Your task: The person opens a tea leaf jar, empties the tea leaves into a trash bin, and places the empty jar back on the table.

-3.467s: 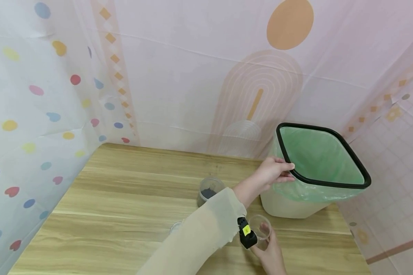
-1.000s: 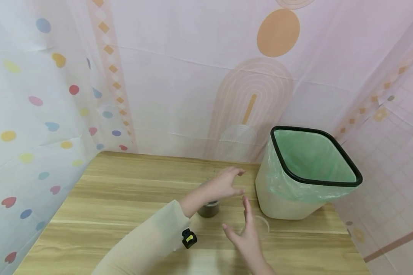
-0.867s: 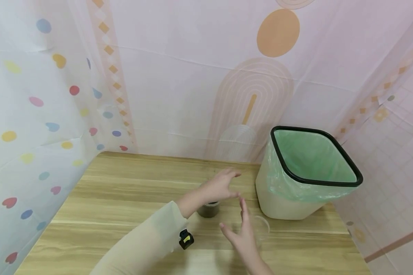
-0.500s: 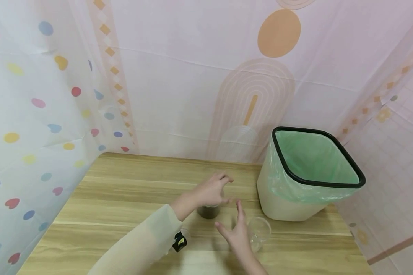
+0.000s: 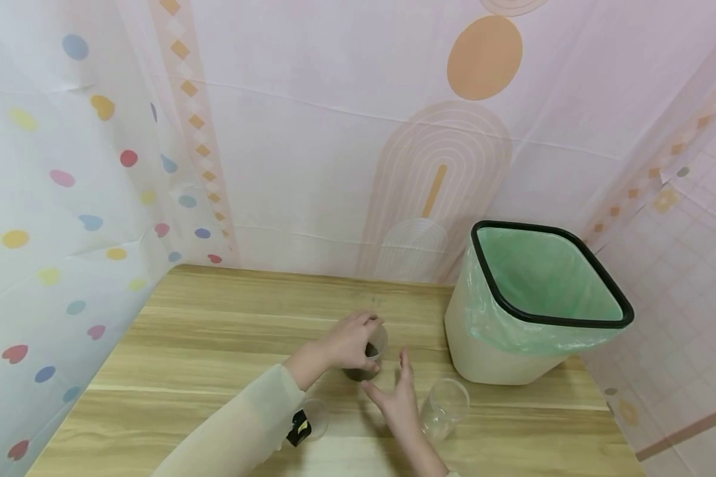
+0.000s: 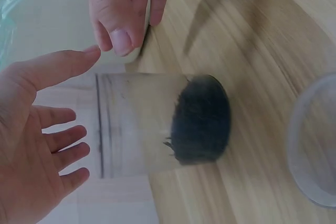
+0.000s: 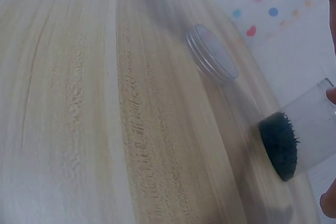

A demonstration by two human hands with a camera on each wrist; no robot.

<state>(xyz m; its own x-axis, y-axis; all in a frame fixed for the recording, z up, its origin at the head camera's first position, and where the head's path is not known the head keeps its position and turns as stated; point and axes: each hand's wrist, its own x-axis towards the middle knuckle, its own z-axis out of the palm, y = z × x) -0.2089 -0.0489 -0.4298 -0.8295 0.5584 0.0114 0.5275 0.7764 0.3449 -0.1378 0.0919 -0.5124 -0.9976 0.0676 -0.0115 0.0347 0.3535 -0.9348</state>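
Observation:
A clear jar [image 5: 377, 344] with dark, shredded-looking contents stands upright on the table; in the left wrist view the jar [image 6: 152, 124] appears sideways. My left hand [image 5: 349, 343] is over the jar's mouth, its fingers spread and bent around the rim area. The left wrist view shows the left hand [image 6: 37, 140] slightly apart from the rim. Just right of the jar, my right hand [image 5: 400, 404] has thumb and fingers spread, holding nothing. Its fingertips [image 7: 329, 203] show at the right wrist view's edge. A clear round lid [image 7: 212, 53] lies on the table.
Right of the right hand stands a clear cup [image 5: 444, 411]. A bin [image 5: 495, 358] with a green liner and black rim is at the table's right. Patterned curtains [image 5: 310, 165] hang behind the wooden table [image 5: 215, 318].
Earlier the left hand held the bin's rim and the right hand held the clear cup. The cup now stands released on the table. Both hands have moved left, to the jar.

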